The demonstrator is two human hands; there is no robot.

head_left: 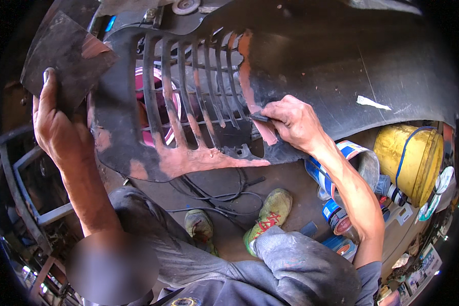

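Observation:
My left hand [61,125] grips a thin dark square plate [61,61] at its lower edge, up at the far left. A dab of pink putty [93,46] lies on that plate. In my right hand [293,122], a small dark putty spreader [260,117] is pinched, its edge against the black plastic vehicle panel [321,56], at the right end of the slatted opening. A strip of pink putty [246,76] runs down beside the slats, and more pink putty [199,159] coats the panel's near edge. Several slats carry pink patches, and some have broken ends.
Below the panel on the right stand a yellow bucket [410,163], an open tin [364,166] and smaller cans [336,217]. Black cables [224,196] lie on the floor by my shoes. A metal frame [23,191] stands at the left. Behind the slats shows a pink-lined round container [174,102].

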